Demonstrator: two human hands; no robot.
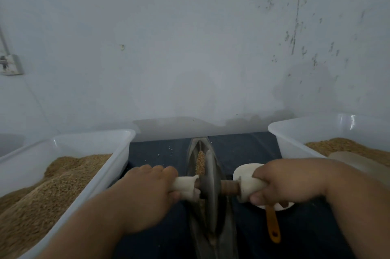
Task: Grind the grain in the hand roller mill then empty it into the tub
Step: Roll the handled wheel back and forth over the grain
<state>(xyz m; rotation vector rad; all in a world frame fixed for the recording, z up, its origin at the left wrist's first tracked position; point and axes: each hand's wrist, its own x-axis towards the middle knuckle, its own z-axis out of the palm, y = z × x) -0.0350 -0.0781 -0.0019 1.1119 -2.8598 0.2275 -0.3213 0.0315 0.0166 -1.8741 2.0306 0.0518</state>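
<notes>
Between two white tubs, seen from the head camera, a hand roller mill [212, 185] sits on a dark cloth [160, 159]: a metal wheel standing upright in a narrow boat-shaped trough [193, 151]. The left hand [147, 182] is clenched round the white-wrapped handle [185, 185] on its side of the axle. The right hand [280, 180] grasps the matching handle [251, 187], thumb curled underneath.

The grain [200, 162] being worked lies in the trough just beyond the wheel. The left tub [118, 149] is heaped with brown grain, and the right tub [282, 132] holds a similar layer. Which one should receive the ground batch cannot be told from here. A scoop with an orange handle [273, 227] lies under the right hand.

Grinding looks to be underway, with emptying not yet begun. An uneven push from one hand would likely tip the wheel and let it ride up the trough wall, throwing grain out; a few specks [169, 150] already lie on the cloth. The right knuckles could also catch the scoop.
</notes>
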